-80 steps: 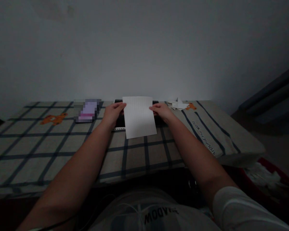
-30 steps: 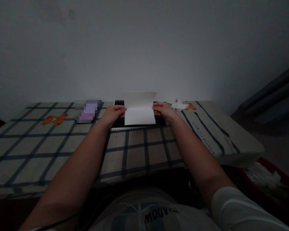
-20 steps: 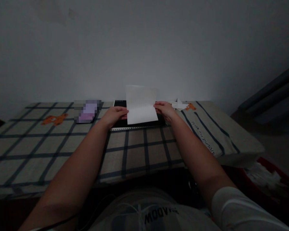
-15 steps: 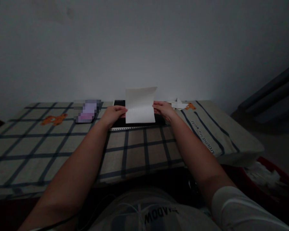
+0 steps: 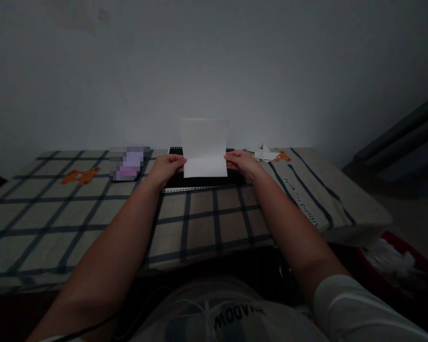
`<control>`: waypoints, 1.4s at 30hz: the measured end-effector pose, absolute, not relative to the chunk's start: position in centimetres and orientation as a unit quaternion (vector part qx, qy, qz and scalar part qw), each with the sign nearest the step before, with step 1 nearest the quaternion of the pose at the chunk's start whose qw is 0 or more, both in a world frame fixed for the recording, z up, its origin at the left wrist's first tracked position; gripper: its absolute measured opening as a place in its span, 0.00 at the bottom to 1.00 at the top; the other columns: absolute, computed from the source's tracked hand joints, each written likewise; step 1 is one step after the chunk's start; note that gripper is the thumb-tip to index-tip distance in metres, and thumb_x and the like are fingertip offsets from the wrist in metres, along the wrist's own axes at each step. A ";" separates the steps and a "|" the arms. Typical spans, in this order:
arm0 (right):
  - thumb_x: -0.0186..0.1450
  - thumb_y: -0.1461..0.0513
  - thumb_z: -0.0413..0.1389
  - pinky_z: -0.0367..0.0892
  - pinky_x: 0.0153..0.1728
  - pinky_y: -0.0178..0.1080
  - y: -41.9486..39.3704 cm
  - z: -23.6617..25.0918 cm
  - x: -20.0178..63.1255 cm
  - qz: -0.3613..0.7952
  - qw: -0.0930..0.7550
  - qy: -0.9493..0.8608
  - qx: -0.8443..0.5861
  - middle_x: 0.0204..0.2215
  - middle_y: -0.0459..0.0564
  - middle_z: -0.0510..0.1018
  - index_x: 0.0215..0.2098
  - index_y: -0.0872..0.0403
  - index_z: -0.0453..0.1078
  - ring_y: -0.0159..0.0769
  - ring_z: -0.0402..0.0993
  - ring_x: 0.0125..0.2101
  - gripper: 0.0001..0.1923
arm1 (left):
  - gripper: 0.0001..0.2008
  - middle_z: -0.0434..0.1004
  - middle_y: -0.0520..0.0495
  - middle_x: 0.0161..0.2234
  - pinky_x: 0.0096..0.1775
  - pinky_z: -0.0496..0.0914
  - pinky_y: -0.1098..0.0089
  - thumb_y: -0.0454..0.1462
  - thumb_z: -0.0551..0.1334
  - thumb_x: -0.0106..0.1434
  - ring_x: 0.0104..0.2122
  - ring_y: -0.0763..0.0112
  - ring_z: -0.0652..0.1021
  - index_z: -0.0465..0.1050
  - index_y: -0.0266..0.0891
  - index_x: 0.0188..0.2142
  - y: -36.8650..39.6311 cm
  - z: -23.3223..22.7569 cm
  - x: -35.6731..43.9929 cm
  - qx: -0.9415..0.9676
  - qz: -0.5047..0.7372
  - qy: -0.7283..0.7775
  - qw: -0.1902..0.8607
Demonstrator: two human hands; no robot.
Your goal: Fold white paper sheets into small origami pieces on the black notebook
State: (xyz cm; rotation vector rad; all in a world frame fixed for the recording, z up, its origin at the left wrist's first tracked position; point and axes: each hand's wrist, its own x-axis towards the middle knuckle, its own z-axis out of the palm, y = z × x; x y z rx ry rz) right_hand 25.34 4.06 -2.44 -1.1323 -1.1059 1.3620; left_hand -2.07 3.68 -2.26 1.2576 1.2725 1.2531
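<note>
A white sheet of paper (image 5: 205,142) is bent across its lower part, the upper part standing up and the lower part tilting toward me. My left hand (image 5: 166,169) pinches its left edge near the bend. On the opposite edge, at about the same height, my right hand (image 5: 243,163) pinches the paper too. Beneath the paper and both hands lies a black, flat, notebook-like thing (image 5: 203,183) with a row of holes along its white near edge. Folded white paper (image 5: 264,153) rests on the table just beyond my right hand.
A checked cloth (image 5: 199,228) covers the table, which meets a pale wall (image 5: 207,61). To the left lies a blurred phone-like thing (image 5: 131,164) with a purple face. A red bin (image 5: 388,237) holding crumpled white material stands below the right table edge.
The paper's upper part has risen and straightened up, and its lower edge sits slightly higher. Both hands have shifted a little to the left and keep their pinch.
</note>
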 end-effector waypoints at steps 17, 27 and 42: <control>0.63 0.70 0.62 0.75 0.36 0.34 4.1 -2.4 25.3 0.544 0.485 -0.477 -0.492 0.27 0.47 0.80 0.29 0.55 0.76 0.27 0.75 0.27 0.07 | 0.06 0.81 0.47 0.28 0.37 0.76 0.70 0.34 0.74 0.52 0.28 0.73 0.77 0.79 0.36 0.29 4.0 -2.6 -2.3 0.507 0.506 0.508 0.478; 0.61 0.69 0.65 0.76 0.36 0.34 4.3 -2.2 25.2 0.511 0.513 -0.471 -0.504 0.24 0.45 0.79 0.28 0.55 0.74 0.27 0.73 0.25 0.07 | 0.03 0.82 0.47 0.29 0.43 0.78 0.67 0.32 0.71 0.56 0.30 0.72 0.79 0.79 0.36 0.28 3.6 -2.3 -1.9 0.519 0.464 0.509 0.506; 0.62 0.69 0.65 0.76 0.34 0.35 4.3 -2.3 25.2 0.503 0.511 -0.470 -0.514 0.24 0.46 0.78 0.29 0.55 0.74 0.27 0.74 0.25 0.07 | 0.04 0.82 0.46 0.32 0.42 0.78 0.68 0.27 0.71 0.56 0.30 0.73 0.79 0.80 0.35 0.30 3.4 -2.1 -1.9 0.502 0.472 0.526 0.499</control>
